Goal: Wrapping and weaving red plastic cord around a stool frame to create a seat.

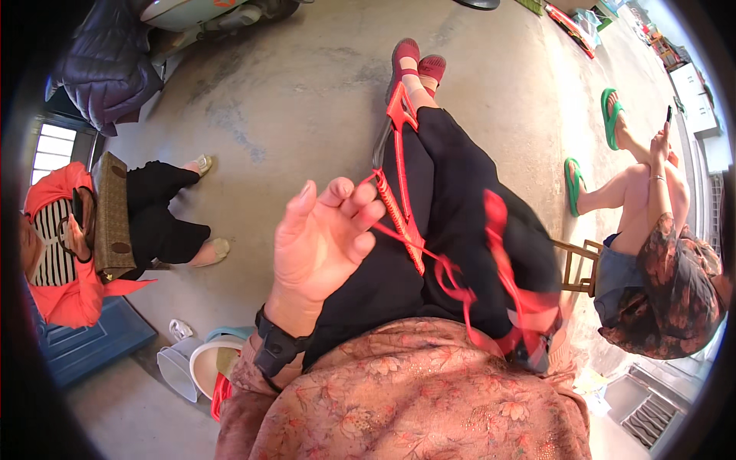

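Observation:
A narrow red frame (409,195) lies lengthwise along my black-trousered legs, its left side wound with red cord. A grey bar or strap (380,144) sticks out beside its upper left edge. My left hand (326,238) is just left of the frame, palm up, its fingers curled in and the thumb apart. Thin red cord (406,239) runs from the frame by the curled fingers, then away to the right in loose loops. My right hand (533,318) is by my right thigh, smeared by motion. Blurred red strands (498,238) trail beside it; its fingers cannot be made out.
A person in a coral jacket (77,295) sits at left with a brown bag (113,215). Another person (667,284) with green flip-flops (611,119) sits at right on a wooden stool (580,268). Buckets (181,368) stand lower left; a scooter (199,19) is at upper left.

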`<state>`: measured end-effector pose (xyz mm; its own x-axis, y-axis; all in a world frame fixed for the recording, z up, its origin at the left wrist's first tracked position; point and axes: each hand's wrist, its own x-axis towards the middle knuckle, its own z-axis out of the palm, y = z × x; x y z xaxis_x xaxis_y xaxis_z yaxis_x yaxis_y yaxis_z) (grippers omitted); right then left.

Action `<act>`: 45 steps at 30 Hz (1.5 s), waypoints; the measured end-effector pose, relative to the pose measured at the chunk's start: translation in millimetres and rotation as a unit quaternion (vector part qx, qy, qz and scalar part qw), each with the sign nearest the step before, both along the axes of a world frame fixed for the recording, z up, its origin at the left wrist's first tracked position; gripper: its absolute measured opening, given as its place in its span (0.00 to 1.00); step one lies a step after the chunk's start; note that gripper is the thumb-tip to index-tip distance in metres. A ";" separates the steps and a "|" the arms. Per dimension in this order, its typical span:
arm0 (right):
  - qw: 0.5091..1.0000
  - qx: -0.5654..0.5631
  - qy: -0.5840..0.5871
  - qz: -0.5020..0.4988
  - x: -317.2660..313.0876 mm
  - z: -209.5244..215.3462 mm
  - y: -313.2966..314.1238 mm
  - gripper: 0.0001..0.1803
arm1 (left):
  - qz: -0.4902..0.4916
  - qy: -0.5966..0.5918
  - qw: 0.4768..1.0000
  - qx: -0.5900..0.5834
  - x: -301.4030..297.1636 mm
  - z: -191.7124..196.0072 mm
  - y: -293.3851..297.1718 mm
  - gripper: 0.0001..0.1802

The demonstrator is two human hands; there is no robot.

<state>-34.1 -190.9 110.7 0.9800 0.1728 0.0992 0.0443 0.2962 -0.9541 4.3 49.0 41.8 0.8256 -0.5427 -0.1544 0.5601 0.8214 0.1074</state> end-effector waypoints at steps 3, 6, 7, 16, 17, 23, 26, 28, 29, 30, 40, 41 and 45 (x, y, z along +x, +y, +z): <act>0.983 -0.149 0.105 -0.030 28.6 -37.9 32.1 0.10 | -0.028 0.013 0.998 0.053 -5.6 -11.6 14.8 0.21; 0.944 -0.314 0.098 0.011 45.8 -74.1 56.1 0.13 | -0.026 0.024 0.977 0.211 -18.0 -19.0 26.0 0.17; 0.894 -0.441 0.066 0.037 46.2 -82.3 59.9 0.16 | -0.033 -0.008 0.961 0.276 -21.4 -19.9 28.5 0.16; 0.895 -0.441 0.033 0.057 31.7 -89.7 53.0 0.19 | -0.027 -0.134 0.846 0.515 6.3 -15.4 18.5 0.17; 0.886 -0.460 0.011 0.056 30.1 -90.2 53.7 0.19 | -0.015 -0.161 0.838 0.521 14.0 -17.3 15.2 0.18; 0.871 -0.488 -0.014 0.050 27.7 -96.0 52.9 0.18 | -0.017 -0.134 0.899 0.416 32.8 -33.4 -0.8 0.15; 0.882 -0.468 -0.012 0.060 26.1 -100.5 53.1 0.18 | 0.004 -0.153 0.887 0.435 23.7 -42.5 -0.4 0.14; 0.877 -0.475 -0.012 0.067 25.4 -104.1 55.0 0.18 | 0.016 -0.167 0.873 0.458 15.5 -48.0 2.8 0.14; 0.882 -0.467 -0.026 0.062 25.4 -105.9 56.5 0.18 | 0.029 -0.159 0.873 0.460 12.0 -50.4 4.3 0.14; 0.878 -0.472 -0.021 0.069 26.0 -107.5 57.9 0.18 | 0.032 -0.147 0.873 0.464 9.8 -52.4 5.7 0.14; 0.834 -0.530 -0.076 0.132 15.6 -78.7 55.1 0.11 | 0.022 -0.233 0.759 0.608 -7.2 -9.5 14.1 0.11; 0.809 -0.552 -0.094 0.179 12.2 -77.8 53.0 0.14 | 0.012 -0.231 0.764 0.603 -13.1 -5.6 15.4 0.11; 0.772 -0.596 -0.081 0.207 14.7 -95.7 48.0 0.31 | 0.005 -0.275 0.753 0.598 -19.0 -18.1 12.8 0.12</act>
